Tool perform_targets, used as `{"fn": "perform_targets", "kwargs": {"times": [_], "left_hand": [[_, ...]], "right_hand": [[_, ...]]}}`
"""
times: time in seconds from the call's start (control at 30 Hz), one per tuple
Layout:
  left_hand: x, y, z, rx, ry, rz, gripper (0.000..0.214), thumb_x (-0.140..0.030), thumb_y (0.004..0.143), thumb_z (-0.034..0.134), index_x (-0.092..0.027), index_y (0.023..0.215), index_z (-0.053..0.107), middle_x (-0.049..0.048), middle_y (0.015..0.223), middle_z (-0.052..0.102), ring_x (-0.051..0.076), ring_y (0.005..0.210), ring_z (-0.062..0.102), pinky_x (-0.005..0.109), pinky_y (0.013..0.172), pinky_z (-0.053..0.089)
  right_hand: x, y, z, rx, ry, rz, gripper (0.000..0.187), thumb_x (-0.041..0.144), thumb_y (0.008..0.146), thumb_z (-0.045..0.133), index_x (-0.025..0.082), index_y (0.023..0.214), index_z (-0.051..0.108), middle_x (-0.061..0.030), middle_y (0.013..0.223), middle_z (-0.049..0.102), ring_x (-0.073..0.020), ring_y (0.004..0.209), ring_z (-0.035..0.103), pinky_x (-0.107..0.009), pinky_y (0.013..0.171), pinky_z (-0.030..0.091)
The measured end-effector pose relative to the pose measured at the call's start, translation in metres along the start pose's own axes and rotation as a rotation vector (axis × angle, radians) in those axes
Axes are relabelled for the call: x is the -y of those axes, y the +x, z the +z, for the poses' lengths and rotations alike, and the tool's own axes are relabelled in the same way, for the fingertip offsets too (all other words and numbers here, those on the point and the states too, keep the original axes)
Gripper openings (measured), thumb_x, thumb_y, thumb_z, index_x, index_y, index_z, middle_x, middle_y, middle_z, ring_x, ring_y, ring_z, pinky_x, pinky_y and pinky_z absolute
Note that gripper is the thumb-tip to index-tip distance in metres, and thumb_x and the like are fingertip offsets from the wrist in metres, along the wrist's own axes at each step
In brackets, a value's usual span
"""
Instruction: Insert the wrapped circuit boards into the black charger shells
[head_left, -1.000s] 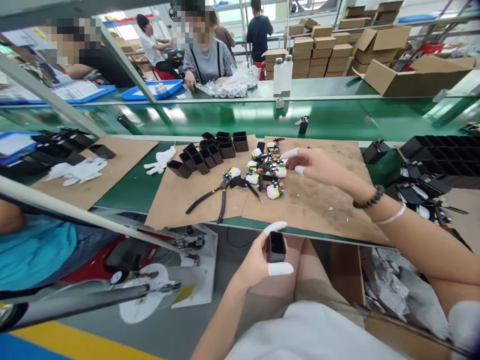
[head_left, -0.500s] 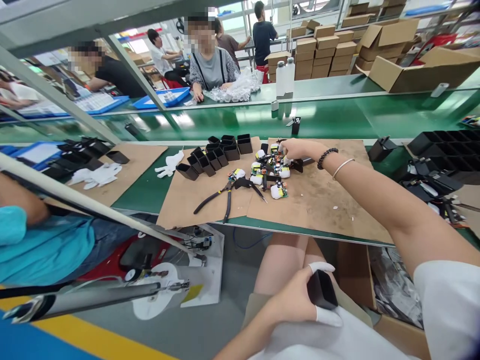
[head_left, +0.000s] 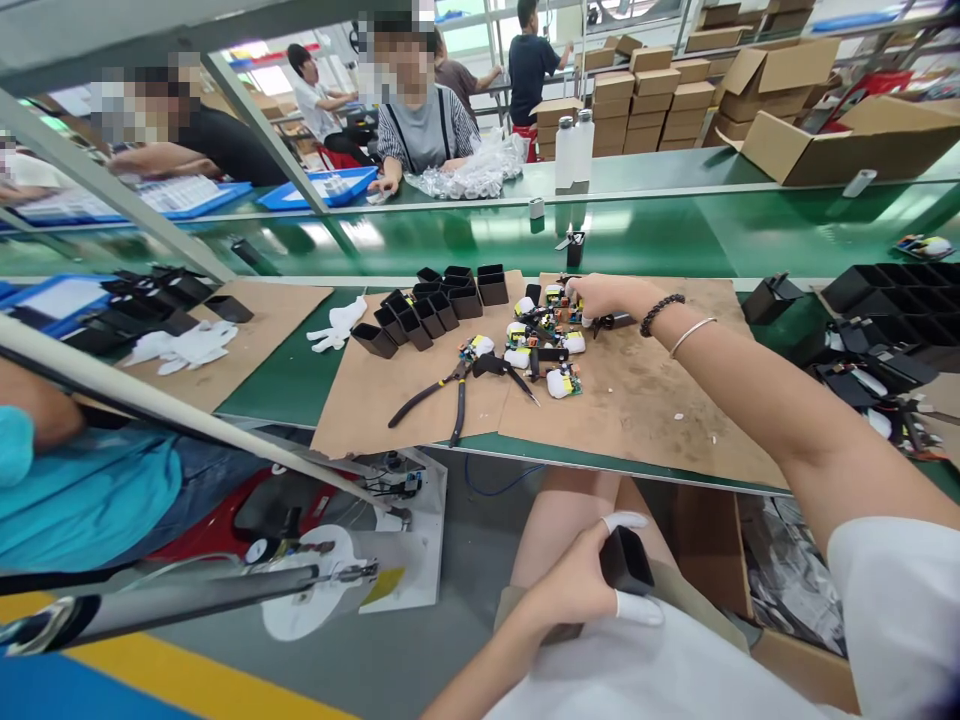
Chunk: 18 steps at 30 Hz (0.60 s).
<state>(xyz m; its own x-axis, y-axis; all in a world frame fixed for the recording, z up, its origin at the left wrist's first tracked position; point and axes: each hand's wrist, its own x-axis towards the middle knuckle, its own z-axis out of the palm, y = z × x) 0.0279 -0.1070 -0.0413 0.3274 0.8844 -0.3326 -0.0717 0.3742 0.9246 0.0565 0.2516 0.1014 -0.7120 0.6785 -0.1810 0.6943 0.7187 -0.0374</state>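
Low over my lap, my left hand [head_left: 581, 580] is closed around a black rectangular plastic case [head_left: 627, 562]; white finger covers show on its fingertips. My right arm stretches out over the bench. At the back right of a cluster of circuit boards [head_left: 561, 382] with white and yellow parts, my right hand [head_left: 604, 298] has its fingers bent together and pointing down. The hand itself hides what is between those fingertips. A small black part [head_left: 604, 325] lies just below it. Pliers [head_left: 459, 378] with dark handles lie open left of the boards.
Several empty black cases [head_left: 427, 310] stand on the cardboard sheet [head_left: 645, 400]. White gloves [head_left: 337, 325] lie further left. A green conveyor belt [head_left: 465, 240] runs behind, carrying a black case [head_left: 575, 248]. More cases [head_left: 881, 305] stand right. Co-workers sit opposite and to the left.
My left hand has shifted slightly left and up with the case. My right hand stays at the boards. Items on the belt have moved left, and a circuit board shows more fully at the right.
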Motion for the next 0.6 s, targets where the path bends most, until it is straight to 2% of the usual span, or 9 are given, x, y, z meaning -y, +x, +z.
{"fn": "perform_targets", "kwargs": {"times": [0.1, 0.2, 0.27, 0.37, 0.47, 0.53, 0.6], "left_hand": [[-0.004, 0.0, -0.001, 0.008, -0.007, 0.0, 0.107, -0.035, 0.043, 0.105, -0.021, 0.14, 0.063, 0.0149, 0.144, 0.065, 0.038, 0.131, 0.061, 0.053, 0.122, 0.043], [-0.005, 0.0, -0.003, -0.009, 0.003, 0.006, 0.105, -0.035, 0.045, 0.105, -0.021, 0.139, 0.063, 0.0153, 0.145, 0.064, 0.038, 0.134, 0.059, 0.052, 0.123, 0.041], [-0.002, 0.0, -0.006, -0.04, 0.0, 0.0, 0.104, -0.036, 0.044, 0.105, -0.021, 0.138, 0.064, 0.0154, 0.148, 0.062, 0.039, 0.14, 0.054, 0.051, 0.126, 0.038], [0.005, 0.004, -0.008, -0.073, -0.009, -0.026, 0.104, -0.035, 0.044, 0.105, -0.023, 0.138, 0.063, 0.0141, 0.147, 0.062, 0.038, 0.144, 0.051, 0.052, 0.127, 0.036], [0.009, 0.009, -0.006, -0.061, -0.015, -0.031, 0.102, -0.035, 0.047, 0.104, -0.024, 0.139, 0.062, 0.013, 0.143, 0.064, 0.037, 0.139, 0.055, 0.053, 0.125, 0.039], [0.008, 0.012, -0.003, -0.055, -0.026, -0.024, 0.102, -0.034, 0.047, 0.105, -0.023, 0.139, 0.063, 0.0132, 0.143, 0.063, 0.037, 0.138, 0.056, 0.052, 0.124, 0.04], [0.006, 0.013, 0.0, -0.058, -0.029, -0.02, 0.103, -0.034, 0.046, 0.105, -0.023, 0.139, 0.062, 0.0129, 0.14, 0.065, 0.037, 0.138, 0.055, 0.05, 0.124, 0.04]], "right_hand": [[0.008, -0.007, 0.004, -0.042, -0.01, -0.068, 0.047, 0.006, 0.078, 0.068, 0.014, 0.125, 0.071, -0.0198, 0.123, 0.076, -0.0323, 0.109, 0.071, -0.036, 0.089, 0.051], [0.007, -0.018, 0.0, -0.066, 0.003, -0.164, 0.047, 0.002, 0.081, 0.06, 0.021, 0.122, 0.073, -0.0099, 0.126, 0.076, -0.029, 0.121, 0.067, -0.035, 0.099, 0.048], [0.005, -0.026, -0.007, -0.111, 0.009, -0.133, 0.048, 0.004, 0.085, 0.057, 0.022, 0.127, 0.072, -0.0079, 0.131, 0.074, -0.0291, 0.128, 0.063, -0.036, 0.102, 0.047], [0.009, -0.034, -0.014, -0.184, 0.02, 0.05, 0.047, 0.012, 0.09, 0.056, 0.016, 0.136, 0.065, -0.0169, 0.133, 0.072, -0.0349, 0.125, 0.066, -0.038, 0.098, 0.049], [0.025, -0.031, -0.008, -0.16, 0.055, 0.193, 0.063, 0.024, 0.089, 0.067, 0.005, 0.147, 0.052, -0.0265, 0.126, 0.073, -0.0393, 0.114, 0.071, -0.04, 0.091, 0.054], [0.038, -0.023, 0.001, -0.143, 0.084, 0.26, 0.075, 0.028, 0.09, 0.069, -0.002, 0.153, 0.041, -0.0326, 0.129, 0.07, -0.0411, 0.118, 0.07, -0.042, 0.093, 0.056], [0.047, -0.013, 0.007, -0.135, 0.112, 0.291, 0.074, 0.03, 0.094, 0.065, -0.005, 0.153, 0.039, -0.0372, 0.136, 0.063, -0.0421, 0.126, 0.067, -0.046, 0.099, 0.056]]}}
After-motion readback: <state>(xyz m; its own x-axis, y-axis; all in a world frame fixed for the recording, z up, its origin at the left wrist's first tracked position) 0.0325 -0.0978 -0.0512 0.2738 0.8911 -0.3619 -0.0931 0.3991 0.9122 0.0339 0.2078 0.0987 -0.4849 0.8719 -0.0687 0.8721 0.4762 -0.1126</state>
